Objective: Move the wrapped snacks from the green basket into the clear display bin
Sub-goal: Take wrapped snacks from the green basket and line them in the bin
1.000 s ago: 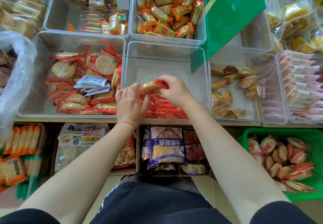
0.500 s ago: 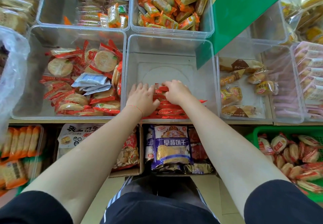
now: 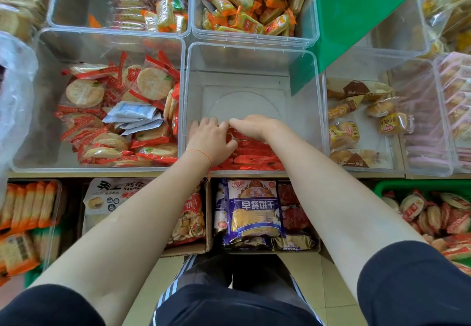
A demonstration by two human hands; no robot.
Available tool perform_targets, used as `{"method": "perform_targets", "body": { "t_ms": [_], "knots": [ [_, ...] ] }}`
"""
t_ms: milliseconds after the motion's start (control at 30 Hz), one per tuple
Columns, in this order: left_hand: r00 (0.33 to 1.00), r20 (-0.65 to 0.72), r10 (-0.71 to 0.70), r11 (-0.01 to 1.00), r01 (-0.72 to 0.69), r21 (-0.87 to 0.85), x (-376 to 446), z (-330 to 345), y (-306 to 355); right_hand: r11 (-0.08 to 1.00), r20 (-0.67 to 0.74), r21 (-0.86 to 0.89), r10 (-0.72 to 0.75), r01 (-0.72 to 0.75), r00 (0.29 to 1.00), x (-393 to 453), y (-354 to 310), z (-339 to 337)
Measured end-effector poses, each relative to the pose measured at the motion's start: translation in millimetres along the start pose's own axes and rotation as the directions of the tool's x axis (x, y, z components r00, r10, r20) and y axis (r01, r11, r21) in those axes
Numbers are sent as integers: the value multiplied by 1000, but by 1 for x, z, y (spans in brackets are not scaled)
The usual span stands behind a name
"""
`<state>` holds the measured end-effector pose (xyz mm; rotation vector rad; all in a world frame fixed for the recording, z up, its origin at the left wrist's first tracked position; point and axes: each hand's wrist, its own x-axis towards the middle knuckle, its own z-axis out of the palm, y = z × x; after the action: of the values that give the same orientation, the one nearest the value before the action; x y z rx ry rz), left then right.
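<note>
We see both hands low in the clear display bin (image 3: 318, 96), the left hand (image 3: 211, 139) and right hand (image 3: 252, 125) with fingers curled onto the red wrapped snacks (image 3: 254, 156) stacked against its near wall; whether either grip actually pinches a packet, we cannot tell. More packets wait in the green basket (image 3: 397, 185), lower right. We judge them light, crinkly, slippery and brittle inside, best taken by the flat sides or sealed ends. The bin's far half lies open; its walls hem in sideways motion.
</note>
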<state>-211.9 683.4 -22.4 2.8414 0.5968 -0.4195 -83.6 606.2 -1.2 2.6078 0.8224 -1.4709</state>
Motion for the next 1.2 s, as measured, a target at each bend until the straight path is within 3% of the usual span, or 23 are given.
{"method": "perform_targets", "body": {
  "t_ms": [200, 400, 500, 633, 800, 900, 1033, 1200],
  "knots": [
    [999, 7, -32, 999, 32, 24, 3, 2, 0, 987, -207, -148, -95, 65, 974, -4, 4, 8],
    [999, -35, -29, 999, 28, -35, 2, 0, 1, 993, -327, -8, -112, 116, 938, -19, 8, 5],
    [996, -88, -28, 996, 20, -87, 0, -2, 1, 971, -432, 146, -108, 187, 895, -37, 23, 3],
    [978, -211, 0, 986, -35, -165, -1, -18, 25, 910, -676, 302, -7, 285, 737, -72, 57, 14],
    [916, -342, 210, 909, -312, -277, -20, -58, 126, 831, -843, 452, 279, 324, 460, -134, 127, 51],
    [921, -246, 302, 861, -374, -344, -38, -63, 199, 779, -793, 565, 422, 271, 440, -163, 184, 72],
    [887, 59, 457, 801, -382, -462, -42, -46, 292, 711, -695, 681, 552, 176, 461, -182, 279, 96],
    [815, 330, 476, 843, -316, -435, -33, 10, 400, 685, -518, 726, 604, -63, 605, -180, 401, 130]
  ]
}}
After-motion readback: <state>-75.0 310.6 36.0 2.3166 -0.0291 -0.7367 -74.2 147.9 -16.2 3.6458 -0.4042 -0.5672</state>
